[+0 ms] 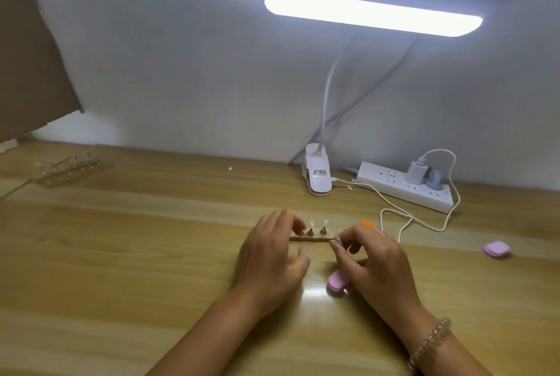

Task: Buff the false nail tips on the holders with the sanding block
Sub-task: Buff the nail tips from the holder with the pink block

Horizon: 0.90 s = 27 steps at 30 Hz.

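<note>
Two nail tips (325, 223) stand upright on their holders (310, 232) along a thin wooden strip (306, 239), whose long axis runs left to right across the table (151, 254) between the hands. The right hand (378, 260) pinches a third tip (335, 237) at the strip's right end between thumb and fingertips; blur hides whether it sits on a holder. The left hand (269, 254) hovers at the left end, fingers loosely spread, holding nothing visible. The pink sanding block (336, 283) lies just under the right palm, on the near side of the strip, so the right hand is nearer to it; a second pink block (497, 249) lies well apart to the right
</note>
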{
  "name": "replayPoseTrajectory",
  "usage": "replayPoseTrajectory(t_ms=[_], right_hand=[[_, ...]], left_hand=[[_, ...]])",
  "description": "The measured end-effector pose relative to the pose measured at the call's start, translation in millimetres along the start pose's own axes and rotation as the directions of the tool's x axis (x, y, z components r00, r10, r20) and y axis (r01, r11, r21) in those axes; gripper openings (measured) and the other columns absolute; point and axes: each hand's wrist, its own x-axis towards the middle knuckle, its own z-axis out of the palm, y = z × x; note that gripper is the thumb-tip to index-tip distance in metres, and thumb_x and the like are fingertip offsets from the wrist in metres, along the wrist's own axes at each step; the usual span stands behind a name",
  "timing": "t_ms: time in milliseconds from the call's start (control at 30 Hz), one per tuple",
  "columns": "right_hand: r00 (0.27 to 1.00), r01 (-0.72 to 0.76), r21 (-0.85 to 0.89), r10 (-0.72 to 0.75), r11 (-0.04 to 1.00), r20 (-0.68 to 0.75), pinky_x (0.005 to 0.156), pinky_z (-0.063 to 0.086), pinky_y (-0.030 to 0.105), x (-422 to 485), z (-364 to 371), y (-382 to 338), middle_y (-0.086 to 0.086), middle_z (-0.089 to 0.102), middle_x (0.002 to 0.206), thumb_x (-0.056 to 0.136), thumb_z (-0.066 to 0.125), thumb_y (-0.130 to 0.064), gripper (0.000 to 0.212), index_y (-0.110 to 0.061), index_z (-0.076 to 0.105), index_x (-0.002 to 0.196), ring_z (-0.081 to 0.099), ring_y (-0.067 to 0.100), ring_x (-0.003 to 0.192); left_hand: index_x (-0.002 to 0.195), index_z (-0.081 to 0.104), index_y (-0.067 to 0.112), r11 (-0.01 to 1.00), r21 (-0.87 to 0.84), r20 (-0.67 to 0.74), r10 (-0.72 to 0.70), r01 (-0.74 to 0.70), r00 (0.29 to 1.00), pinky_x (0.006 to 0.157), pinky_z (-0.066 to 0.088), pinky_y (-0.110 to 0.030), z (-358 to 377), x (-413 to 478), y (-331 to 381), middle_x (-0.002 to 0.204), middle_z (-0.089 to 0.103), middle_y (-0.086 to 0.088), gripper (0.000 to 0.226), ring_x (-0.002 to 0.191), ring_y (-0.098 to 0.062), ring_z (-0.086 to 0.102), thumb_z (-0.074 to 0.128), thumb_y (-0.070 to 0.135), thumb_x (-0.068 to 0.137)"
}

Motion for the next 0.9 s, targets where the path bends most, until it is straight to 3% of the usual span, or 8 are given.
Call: replayPoseTrajectory(t_ms=[67,133,233,333,600,767,833,900], right_hand=[[1.0,-0.008,0.064,0.007,0.998,0.01,0.061,0.05,0.035,-2,-1,-1,-0.016,0.057,0.07,0.079,0.08,-0.014,0.02,-0.022,0.062,0.077,0.057,0.007,0.067],[0.999,-0.036,0.144,0.032,0.989,0.028,0.055,0.053,0.035,-4,-2,-4,-0.017,0.058,0.07,0.08,0.079,-0.012,0.017,-0.021,0.064,0.078,0.06,0.006,0.068],[0.996,-0.069,0.191,0.057,0.979,0.069,0.056,0.052,0.028,-5,-4,-11,-0.017,0.061,0.067,0.078,0.08,-0.009,0.019,-0.022,0.066,0.078,0.062,0.003,0.068],[0.988,-0.118,0.154,0.101,0.981,0.117,0.063,0.051,0.033,-5,-6,-14,-0.015,0.064,0.06,0.08,0.079,-0.019,0.013,-0.025,0.07,0.074,0.062,0.004,0.064],[0.957,-0.204,0.082,0.182,0.975,0.225,0.076,0.045,0.035,-11,-12,-19,-0.011,0.063,0.074,0.083,0.071,-0.04,0.017,-0.029,0.071,0.072,0.054,0.008,0.079],[0.951,-0.244,-0.069,0.253,0.967,0.178,0.078,0.04,0.037,-25,-19,-16,-0.019,0.048,0.086,0.082,0.051,-0.063,0.035,-0.033,0.062,0.095,0.051,0.008,0.086],[0.934,-0.229,-0.152,0.261,0.962,0.246,0.078,0.036,0.035,-30,-18,-18,-0.02,0.049,0.092,0.079,0.051,-0.069,0.038,-0.035,0.053,0.097,0.051,0.006,0.087],[0.935,-0.168,-0.194,0.219,0.966,0.279,0.077,0.034,0.034,-32,-14,-19,-0.017,0.051,0.091,0.078,0.056,-0.065,0.035,-0.034,0.049,0.094,0.052,0.008,0.088]], left_hand=[[0.106,0.051,0.033,0.99,-0.129,0.182,-0.038,0.062,0.982,0.079,0.05,-0.029,2,-6,5,0.101,0.056,0.019,0.027,0.087,-0.003,0.053,0.066,0.029,0.084],[0.112,0.053,0.035,0.966,-0.225,0.277,-0.065,0.13,0.959,0.082,0.053,-0.035,4,-9,10,0.107,0.061,0.021,0.031,0.09,-0.004,0.06,0.067,0.031,0.084],[0.111,0.056,0.031,0.942,-0.296,0.271,-0.075,0.157,0.96,0.078,0.056,-0.037,5,-13,17,0.106,0.068,0.021,0.029,0.082,-0.005,0.067,0.064,0.03,0.083],[0.107,0.059,0.031,0.948,-0.269,0.253,-0.1,0.169,0.962,0.076,0.055,-0.036,4,-15,19,0.103,0.07,0.022,0.022,0.076,-0.006,0.066,0.067,0.026,0.087],[0.097,0.06,0.033,0.979,-0.143,0.257,-0.105,0.146,0.961,0.075,0.052,-0.033,1,-16,20,0.095,0.068,0.024,0.01,0.076,-0.003,0.062,0.064,0.03,0.088],[0.088,0.064,0.031,0.87,-0.371,0.291,-0.223,0.325,0.93,0.075,0.056,-0.038,1,-11,14,0.094,0.071,0.018,0.012,0.072,-0.012,0.066,0.071,0.021,0.088],[0.086,0.064,0.028,0.825,-0.438,0.303,-0.239,0.358,0.922,0.074,0.055,-0.04,-1,-9,11,0.093,0.073,0.011,0.015,0.073,-0.022,0.067,0.071,0.014,0.088],[0.086,0.065,0.028,0.816,-0.455,0.312,-0.228,0.356,0.922,0.072,0.054,-0.037,-1,-8,9,0.094,0.074,0.01,0.017,0.07,-0.019,0.065,0.07,0.012,0.089]])
